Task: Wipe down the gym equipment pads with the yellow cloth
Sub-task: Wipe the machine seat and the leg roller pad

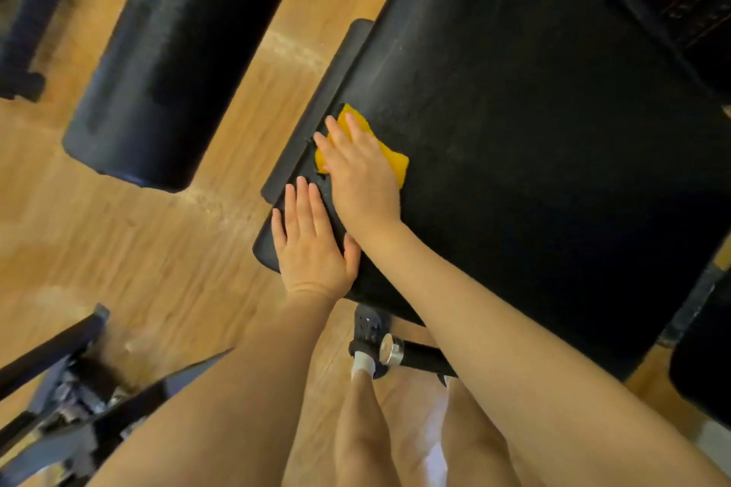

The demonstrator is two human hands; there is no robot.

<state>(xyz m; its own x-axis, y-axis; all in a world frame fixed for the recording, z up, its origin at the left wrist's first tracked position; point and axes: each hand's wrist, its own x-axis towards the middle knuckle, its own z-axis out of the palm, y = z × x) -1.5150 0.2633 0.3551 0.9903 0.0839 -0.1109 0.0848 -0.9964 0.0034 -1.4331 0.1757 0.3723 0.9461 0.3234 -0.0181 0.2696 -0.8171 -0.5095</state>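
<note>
Yellow cloth lies flat under the right hand, whose straight fingers press it onto the large black pad near its left edge, likely for wiping. The left hand, fingers straight, braces the pad's corner, probably steadying it.

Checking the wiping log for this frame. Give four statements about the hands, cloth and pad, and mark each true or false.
1. The right hand presses the cloth on the pad. True.
2. The left hand holds the cloth. False: it lies flat on the pad's edge, off the cloth.
3. The cloth is blue. False: it is yellow.
4. The floor is wood-coloured. True.
</note>
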